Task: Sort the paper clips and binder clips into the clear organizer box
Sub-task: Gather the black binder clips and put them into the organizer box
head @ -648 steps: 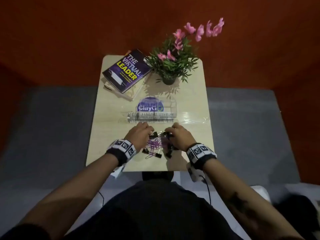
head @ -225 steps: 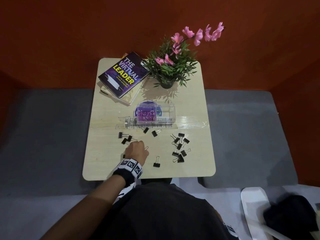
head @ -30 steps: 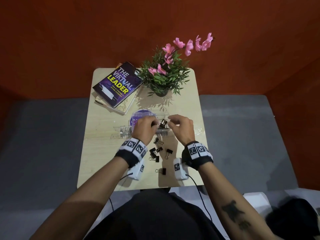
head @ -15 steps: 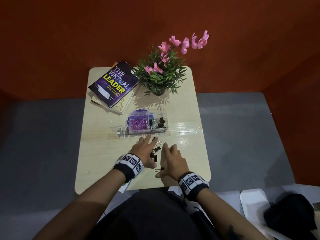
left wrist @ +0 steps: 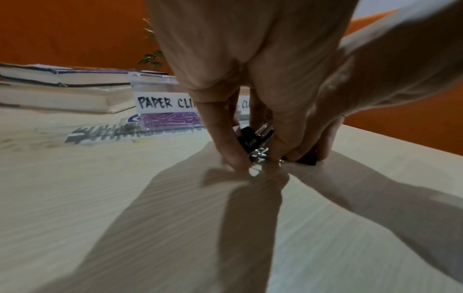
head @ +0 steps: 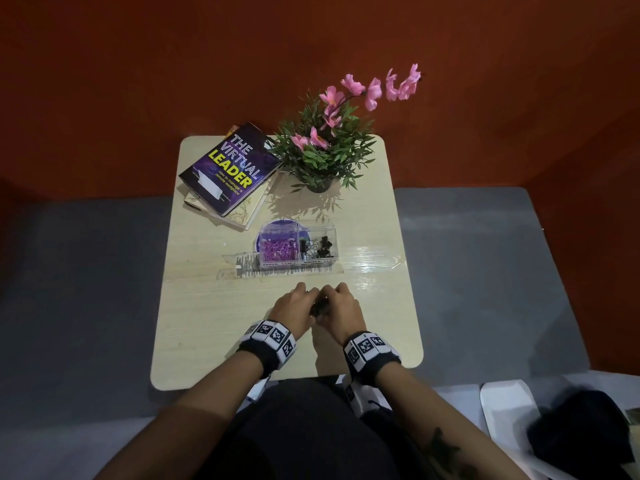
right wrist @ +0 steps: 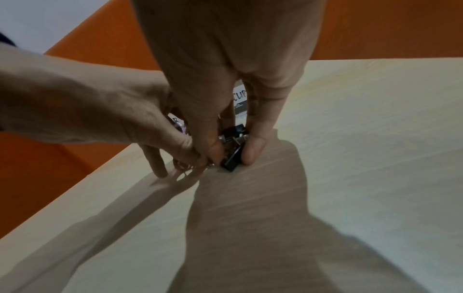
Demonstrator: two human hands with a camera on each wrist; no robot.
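Note:
The clear organizer box sits mid-table; its left compartment holds purple paper clips, its right one black binder clips. A label reading PAPER CLI... shows on its front. Nearer to me, my left hand and right hand are cupped together on the table around a small heap of black binder clips. Curled left fingers grip the clips from one side; the right thumb and fingers pinch a black binder clip from the other.
A stack of books lies at the table's far left. A potted plant with pink flowers stands at the far middle. A clear lid or sheet lies beside the box. The beige table has bare wood left of my hands.
Half a second ago both hands lay flatter, sweeping loose binder clips together. Now the fingers are curled around the gathered heap, and no loose clips show outside the hands.

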